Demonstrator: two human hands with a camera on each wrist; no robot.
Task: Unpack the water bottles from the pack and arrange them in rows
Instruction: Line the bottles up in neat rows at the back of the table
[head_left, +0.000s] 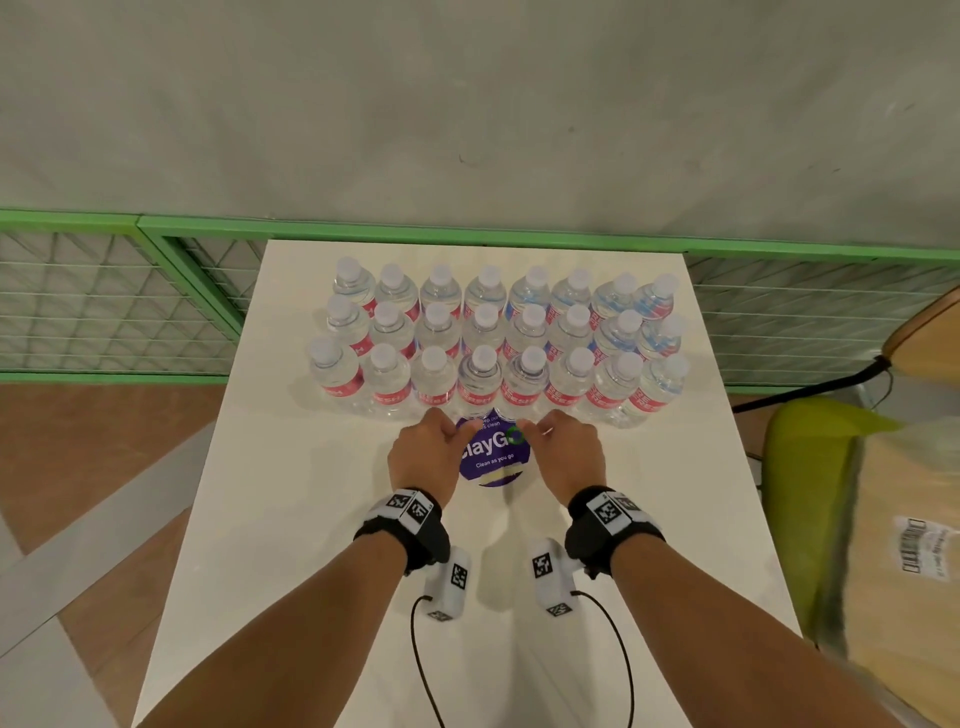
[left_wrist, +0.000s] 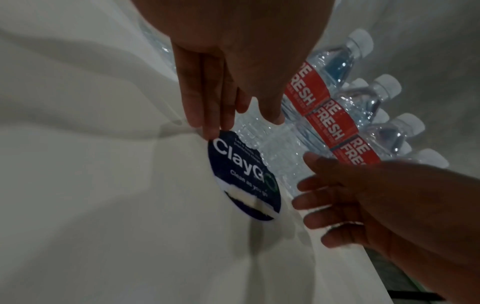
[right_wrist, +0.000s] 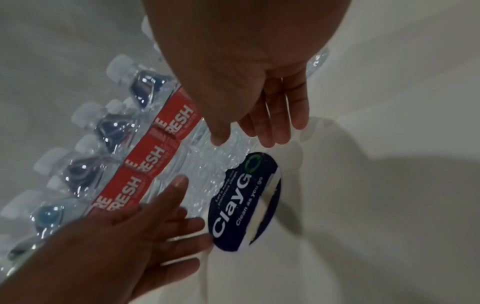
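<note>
Several clear water bottles (head_left: 483, 384) with white caps and red labels stand upright in three rows across the far half of the white table (head_left: 260, 519). No pack wrap shows around them. My left hand (head_left: 454, 434) and right hand (head_left: 545, 434) hover side by side just in front of the near row's middle bottles, above a round purple sticker (head_left: 496, 460). In the left wrist view, the left hand (left_wrist: 223, 92) has its fingers straight and holds nothing. The right hand (right_wrist: 262, 102) is likewise relaxed and empty, its thumb close to the bottle bases (right_wrist: 223, 156). Whether any finger touches a bottle is unclear.
A green-framed wire mesh fence (head_left: 130, 291) runs behind the table's far edge. To the right stands a green chair (head_left: 810, 467) carrying a plastic-wrapped cardboard box (head_left: 909, 545). Bare tabletop lies between my forearms and the near edge.
</note>
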